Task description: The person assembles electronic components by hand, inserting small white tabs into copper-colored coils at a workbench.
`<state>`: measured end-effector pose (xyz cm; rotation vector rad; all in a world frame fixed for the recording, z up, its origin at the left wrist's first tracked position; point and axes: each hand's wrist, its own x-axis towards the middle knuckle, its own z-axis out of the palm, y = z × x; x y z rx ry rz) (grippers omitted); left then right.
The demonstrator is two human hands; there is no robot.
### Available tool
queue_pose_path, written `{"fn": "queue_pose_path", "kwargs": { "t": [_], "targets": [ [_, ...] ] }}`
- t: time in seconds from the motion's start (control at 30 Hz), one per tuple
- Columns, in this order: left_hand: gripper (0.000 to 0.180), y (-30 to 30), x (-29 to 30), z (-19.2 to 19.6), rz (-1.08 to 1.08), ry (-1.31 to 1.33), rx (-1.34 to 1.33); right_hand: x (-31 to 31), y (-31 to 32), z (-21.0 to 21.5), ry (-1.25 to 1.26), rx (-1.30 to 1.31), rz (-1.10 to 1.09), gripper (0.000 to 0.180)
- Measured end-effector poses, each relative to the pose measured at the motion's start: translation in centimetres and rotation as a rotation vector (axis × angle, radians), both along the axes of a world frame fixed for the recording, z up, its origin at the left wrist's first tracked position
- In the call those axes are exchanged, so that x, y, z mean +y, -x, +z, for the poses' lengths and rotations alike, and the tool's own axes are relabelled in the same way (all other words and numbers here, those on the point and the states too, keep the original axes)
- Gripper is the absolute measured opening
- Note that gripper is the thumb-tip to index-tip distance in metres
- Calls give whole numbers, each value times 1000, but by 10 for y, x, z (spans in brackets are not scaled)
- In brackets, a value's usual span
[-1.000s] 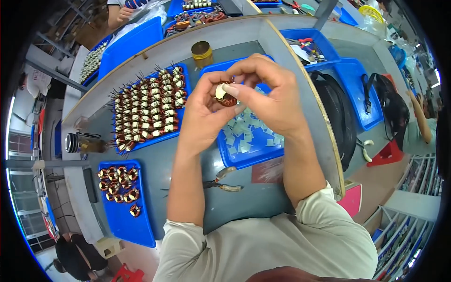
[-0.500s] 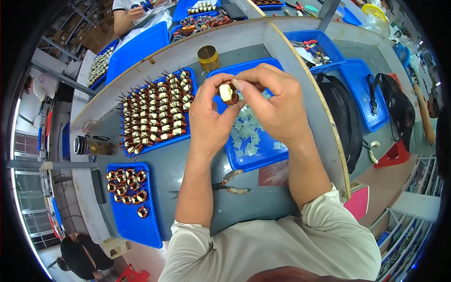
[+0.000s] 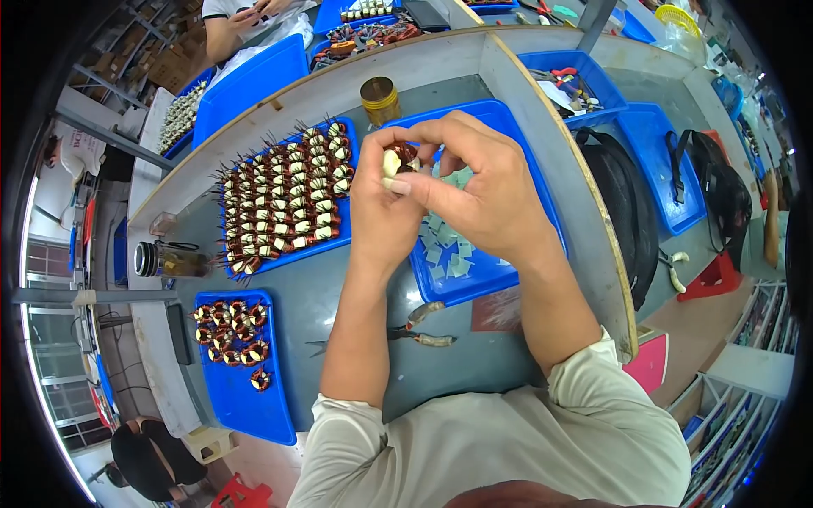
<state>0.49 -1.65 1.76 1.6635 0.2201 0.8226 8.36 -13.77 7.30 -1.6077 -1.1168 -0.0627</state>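
- The left hand (image 3: 379, 188) curls around a wound coil (image 3: 406, 154), which is above the upper left edge of the square-strewn tray (image 3: 487, 278).
- The right hand (image 3: 484, 182) closes in from the other side, thumb and fingers on the same coil.
- That coil is rounded, with glossy copper-brown wire and a smooth cream patch.
- The square-strewn tray is blue plastic, scattered with thin, pale green squares.
- Left of that tray, a coil-filled tray (image 3: 337, 243) carries rows of cream-topped coils bristling with stiff dark leads.
- Just above the square-strewn tray's upper left corner stands an amber, cylindrical jar (image 3: 381, 102).
- Below the same tray, tape-wrapped pliers (image 3: 434, 340) lie on the smooth grey tabletop (image 3: 491, 364); the left forearm hides their middle.
- Fingers cover much of the held coil, and some right fingertips are hard to make out.
- The hands and right forearm hide part of the square-strewn tray.
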Motion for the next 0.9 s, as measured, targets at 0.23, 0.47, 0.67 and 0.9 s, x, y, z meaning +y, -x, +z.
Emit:
{"fn": "queue_pose_path", "kwargs": {
  "t": [0.23,0.47,0.67,0.9],
  "targets": [
    [25,11,1,4,-125,193,107,2,2,-4,-5,-13,31,32],
    [27,2,-6,10,-273,306,170,-14,-16,-4,34,112,18,23],
    [30,4,-6,4,-165,148,239,-3,-13,-19,83,-58,-53,16],
    [5,4,-8,-6,-28,201,164,17,-10,-47,-112,-237,-168,15]
  ]
}}
